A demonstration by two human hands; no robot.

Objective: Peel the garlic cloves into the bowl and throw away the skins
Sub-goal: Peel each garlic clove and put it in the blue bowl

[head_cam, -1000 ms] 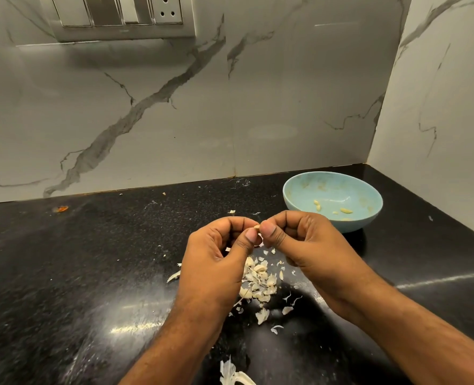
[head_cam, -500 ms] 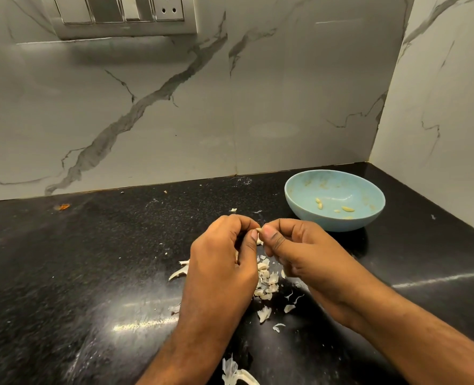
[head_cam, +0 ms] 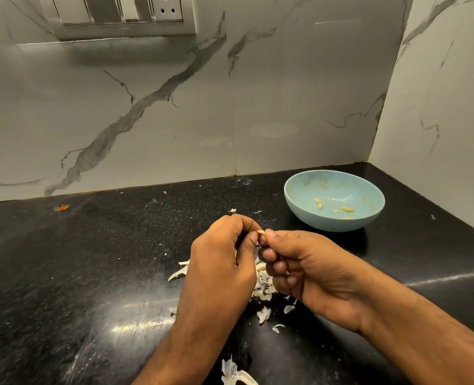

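Note:
A small pale garlic clove shows between my two hands, just above the black counter. My left hand and my right hand both pinch it with curled fingers, their fingertips meeting at the clove. Most of the clove is hidden by my fingers. A light blue bowl stands at the back right with several peeled cloves inside. Under and between my hands lies a heap of white garlic skins.
More loose skins lie at the near edge and left of the heap. The black counter meets marble walls at the back and right. A switch panel is on the back wall. An orange crumb lies far left.
Both hands have stayed together on the clove and shifted slightly; my right fingers have turned more downward, and the clove's tip now shows between the fingertips.

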